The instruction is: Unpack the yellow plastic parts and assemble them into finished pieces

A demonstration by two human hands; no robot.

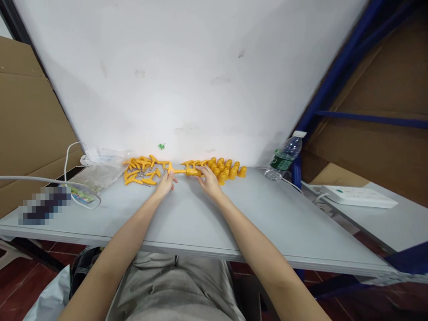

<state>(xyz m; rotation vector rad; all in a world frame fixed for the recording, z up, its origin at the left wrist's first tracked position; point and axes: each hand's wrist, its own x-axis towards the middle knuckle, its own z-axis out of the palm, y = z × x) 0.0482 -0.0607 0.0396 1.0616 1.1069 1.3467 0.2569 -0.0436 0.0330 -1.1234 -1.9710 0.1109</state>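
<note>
My left hand (164,184) is closed around a yellow T-shaped handle (170,168), held above the grey tabletop. A thin yellow shaft (180,171) runs from the handle to a yellow ribbed cup-like piece (192,172). The fingers of my right hand (210,182) are wrapped on that piece and partly cover it. Left of my hands lies a pile of yellow T-shaped handles (142,162), with silvery spiral bits (144,171) among them. Several yellow cups (226,171) stand in rows just right of my right hand. More handles (197,163) lie behind it.
A plastic bottle (286,156) leans at the right by the blue frame (296,174). Clear plastic bags (102,174) and a white cable (67,156) lie left. A power strip (361,197) sits on the right surface. A white wall (200,89) rises behind; cardboard (30,120) flanks it.
</note>
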